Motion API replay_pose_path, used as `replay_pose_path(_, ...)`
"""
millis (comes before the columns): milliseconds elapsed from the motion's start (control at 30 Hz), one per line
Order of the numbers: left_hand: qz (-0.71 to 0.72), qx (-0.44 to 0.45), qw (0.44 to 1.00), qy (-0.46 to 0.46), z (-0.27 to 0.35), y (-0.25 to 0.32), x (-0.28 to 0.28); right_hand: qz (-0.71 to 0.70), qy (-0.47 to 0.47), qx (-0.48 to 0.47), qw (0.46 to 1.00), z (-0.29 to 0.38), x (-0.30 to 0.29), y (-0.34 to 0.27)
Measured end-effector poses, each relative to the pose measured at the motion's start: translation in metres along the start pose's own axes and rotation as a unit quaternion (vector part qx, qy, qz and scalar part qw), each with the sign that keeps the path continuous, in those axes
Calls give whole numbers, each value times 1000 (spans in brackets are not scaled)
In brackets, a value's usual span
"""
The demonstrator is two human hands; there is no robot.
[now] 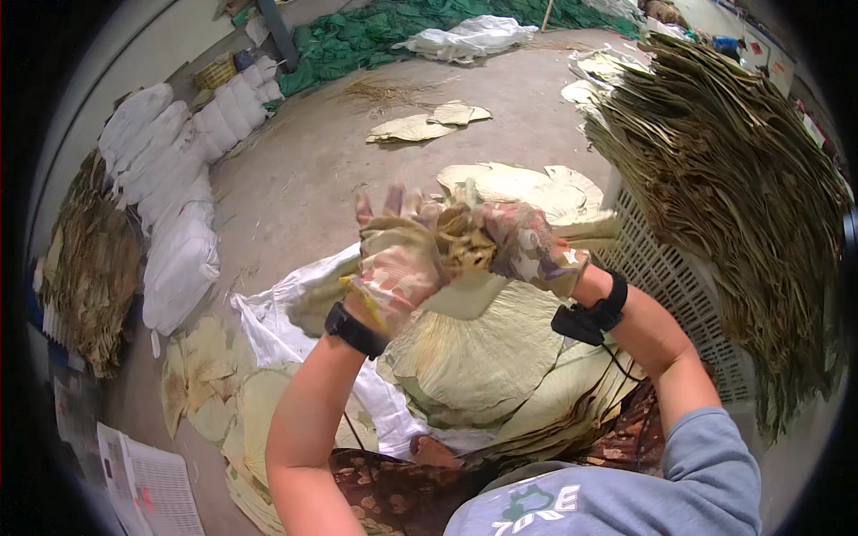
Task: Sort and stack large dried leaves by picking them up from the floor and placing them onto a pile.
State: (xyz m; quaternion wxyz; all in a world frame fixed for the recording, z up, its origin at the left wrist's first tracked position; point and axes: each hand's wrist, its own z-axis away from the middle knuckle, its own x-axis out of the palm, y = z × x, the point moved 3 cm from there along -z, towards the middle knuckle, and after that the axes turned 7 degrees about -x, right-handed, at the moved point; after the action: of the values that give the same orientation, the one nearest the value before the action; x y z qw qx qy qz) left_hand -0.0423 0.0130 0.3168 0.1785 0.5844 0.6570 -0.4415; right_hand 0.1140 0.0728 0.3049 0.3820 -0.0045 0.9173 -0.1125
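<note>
Between my gloved hands is a crumpled, brownish dried leaf bundle (464,241). My right hand (526,244), in a patterned camouflage glove, is closed around its right side. My left hand (402,258), in a similar glove, has its fingers raised and spread, slightly blurred, with its inner side against the bundle. Below them, a large, round, pale-green dried leaf (482,355) lies flat across my lap area. More folded leaves (576,409) are stacked under it at the right. A white woven sack (268,328) is spread beneath the leaves.
A tall stack of dried leaves (724,201) leans over a white plastic crate (677,281) at my right. Loose flat leaves (523,187) lie ahead on the concrete floor (301,161). Stuffed white sacks (177,254) and another leaf pile (94,268) stand left. Green netting (362,33) lies behind.
</note>
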Motion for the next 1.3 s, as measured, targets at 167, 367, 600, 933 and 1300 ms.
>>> replay_pose_path(167, 344, -87, 925, -138, -2, 25, 11, 49, -129, 50, 989, -4, -9, 1)
replay_pose_path(367, 692, -172, 695, -87, 10, -5, 43, 215, -39, -38, 975, -35, -69, -25)
replay_pose_path(600, 808, -401, 421, 95, 86, -50, 79, -190, 423, -88, 882, -4, -177, 4)
replay_pose_path(933, 896, -390, 161, 137, 102, 36, 146, -492, 151, 365, 776, 17, -103, 42)
replay_pose_path(1300, 916, -374, 115, 93, 95, 52, 155, -584, 131, 341, 725, -14, -129, -31)
